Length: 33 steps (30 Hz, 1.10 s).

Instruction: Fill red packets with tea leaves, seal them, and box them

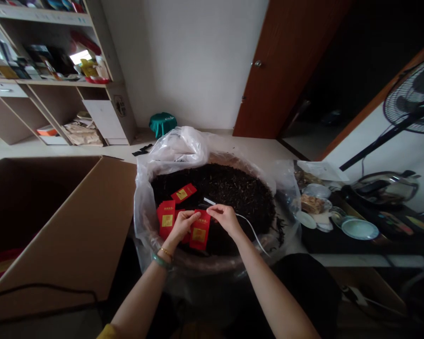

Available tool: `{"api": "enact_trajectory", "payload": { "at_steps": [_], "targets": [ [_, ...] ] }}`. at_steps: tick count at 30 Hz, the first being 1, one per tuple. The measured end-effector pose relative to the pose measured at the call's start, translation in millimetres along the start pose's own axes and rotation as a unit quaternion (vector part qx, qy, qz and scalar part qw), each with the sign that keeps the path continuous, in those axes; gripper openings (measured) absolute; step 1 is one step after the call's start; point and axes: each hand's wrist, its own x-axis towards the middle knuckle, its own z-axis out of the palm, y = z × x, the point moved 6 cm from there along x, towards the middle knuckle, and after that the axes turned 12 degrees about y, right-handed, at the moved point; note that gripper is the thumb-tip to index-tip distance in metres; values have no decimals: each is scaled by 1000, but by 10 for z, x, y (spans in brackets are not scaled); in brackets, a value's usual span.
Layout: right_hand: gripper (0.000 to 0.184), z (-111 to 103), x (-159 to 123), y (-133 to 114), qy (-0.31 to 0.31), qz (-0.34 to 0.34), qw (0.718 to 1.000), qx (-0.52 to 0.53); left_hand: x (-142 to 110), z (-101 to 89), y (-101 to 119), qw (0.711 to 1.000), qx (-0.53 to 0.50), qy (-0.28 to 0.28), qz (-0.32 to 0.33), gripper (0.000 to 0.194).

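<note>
Over the near part of the plastic liner: a red packet lies between both hands, above dark leafy matter.
Packet's handling: likely light, thin and bendy, perhaps slick, easily creased; best held by the top corners.
Left hand: thumb and fingers pinch the packet's upper left corner, wrist angled inward.
Right hand: fingertips pressed together at the upper right corner, palm hidden.
Forearms: both reach forward, converging.
Other packets: just left of the left hand.
</note>
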Motion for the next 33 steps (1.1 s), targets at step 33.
{"api": "enact_trajectory", "payload": {
  "at_steps": [33],
  "targets": [
    [13, -137, -375, -407, -78, -223, 869, -435, -84, 155, 133, 973, 182, -34, 138, 24]
  ]
}}
